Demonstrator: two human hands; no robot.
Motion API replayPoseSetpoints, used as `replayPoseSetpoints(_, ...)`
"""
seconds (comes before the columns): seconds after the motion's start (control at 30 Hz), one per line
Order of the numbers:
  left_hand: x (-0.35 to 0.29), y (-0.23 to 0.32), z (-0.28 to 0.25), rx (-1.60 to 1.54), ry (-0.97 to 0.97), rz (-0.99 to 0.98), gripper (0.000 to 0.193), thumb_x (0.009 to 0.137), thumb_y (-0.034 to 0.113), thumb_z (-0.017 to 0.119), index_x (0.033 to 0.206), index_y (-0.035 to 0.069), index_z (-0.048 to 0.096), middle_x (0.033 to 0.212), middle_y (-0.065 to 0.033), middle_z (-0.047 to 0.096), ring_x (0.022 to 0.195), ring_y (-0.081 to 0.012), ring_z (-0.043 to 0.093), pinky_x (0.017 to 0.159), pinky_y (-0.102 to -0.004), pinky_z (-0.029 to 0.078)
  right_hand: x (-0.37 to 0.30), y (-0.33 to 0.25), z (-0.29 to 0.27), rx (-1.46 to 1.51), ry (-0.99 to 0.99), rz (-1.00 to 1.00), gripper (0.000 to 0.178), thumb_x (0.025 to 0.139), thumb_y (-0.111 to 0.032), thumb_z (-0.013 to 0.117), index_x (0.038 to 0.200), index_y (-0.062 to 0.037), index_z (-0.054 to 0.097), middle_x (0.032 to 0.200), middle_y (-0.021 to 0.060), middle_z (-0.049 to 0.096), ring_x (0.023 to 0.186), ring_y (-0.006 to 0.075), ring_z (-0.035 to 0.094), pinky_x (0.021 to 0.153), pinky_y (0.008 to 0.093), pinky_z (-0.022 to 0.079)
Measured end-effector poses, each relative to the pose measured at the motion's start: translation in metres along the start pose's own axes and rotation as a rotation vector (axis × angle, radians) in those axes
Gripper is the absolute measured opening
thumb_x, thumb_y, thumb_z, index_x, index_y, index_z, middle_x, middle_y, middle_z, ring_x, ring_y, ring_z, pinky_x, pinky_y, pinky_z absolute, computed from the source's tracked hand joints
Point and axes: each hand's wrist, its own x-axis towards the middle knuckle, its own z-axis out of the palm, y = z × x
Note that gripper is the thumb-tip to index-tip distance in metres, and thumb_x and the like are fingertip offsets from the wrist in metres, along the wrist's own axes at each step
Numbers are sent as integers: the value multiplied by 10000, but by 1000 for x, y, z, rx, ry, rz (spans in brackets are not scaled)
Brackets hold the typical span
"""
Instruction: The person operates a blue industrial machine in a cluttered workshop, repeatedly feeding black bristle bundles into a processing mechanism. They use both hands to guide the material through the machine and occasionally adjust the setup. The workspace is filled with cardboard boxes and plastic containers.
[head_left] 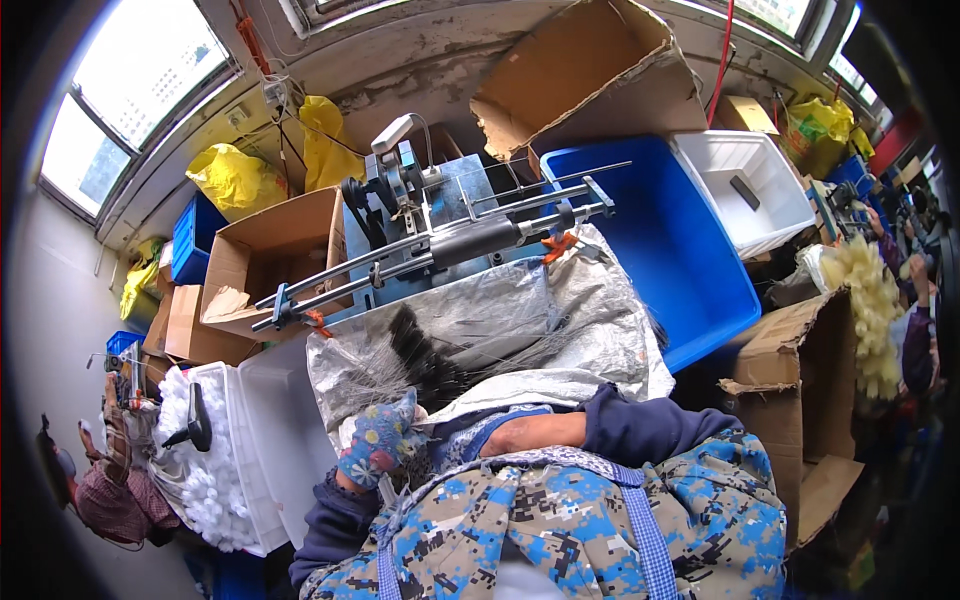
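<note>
My left hand (382, 437), in a blue flowered glove, is near my lap at the lower edge of a grey-white sheet (610, 340). It looks closed; what it may hold is hidden. My bare right forearm (540, 433) crosses leftward from a navy sleeve, and its hand is hidden among the cloth beside my left hand. Just beyond my left hand, a bundle of dark bristles (425, 355) lies on the sheet with loose grey strands. Orange clips (557, 247) hold the sheet to a bench machine with metal rods and a dark roller (475, 243).
A deep blue bin (690, 290) and a white tub (800, 215) stand at the right, near an opened carton (770, 400). At the left are a cardboard box (275, 240) and a white bin (285, 430) next to white tufts (205, 490). Other people work at both edges.
</note>
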Motion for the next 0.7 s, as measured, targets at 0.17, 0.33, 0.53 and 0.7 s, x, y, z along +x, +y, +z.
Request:
replayPoseSetpoints(0.17,11,5,1,310,-326,86,360,710,239,675,1019,65,613,805,-156,634,722,-340,607,665,-384,471,-38,-31,-34,417,344,-85,205,912,-145,497,946,27,604,932,123,634,857,185,608,724,267,487)
replayPoseSetpoints(0.33,82,26,-24,-365,-463,90,419,765,148,675,1134,15,527,933,-111,612,870,-177,587,721,-294,472,-85,-40,-96,953,1046,-325,215,929,-138,455,977,36,573,970,202,628,935,312,624,689,320,561)
replayPoseSetpoints(0.53,167,75,-12,-1036,-322,-67,531,829,108,623,1295,23,384,990,-78,588,899,-107,545,802,-223,429,-89,-18,-125,1073,1179,-342,196,916,-144,489,971,21,579,932,184,641,891,292,640,655,313,568)
replayPoseSetpoints(0.7,201,88,-2,-959,-260,-43,286,837,143,617,1082,0,580,810,-40,632,679,-71,572,594,-186,446,-86,7,-130,1015,1165,-380,202,910,-138,499,1006,19,582,971,177,632,862,264,641,655,320,550)
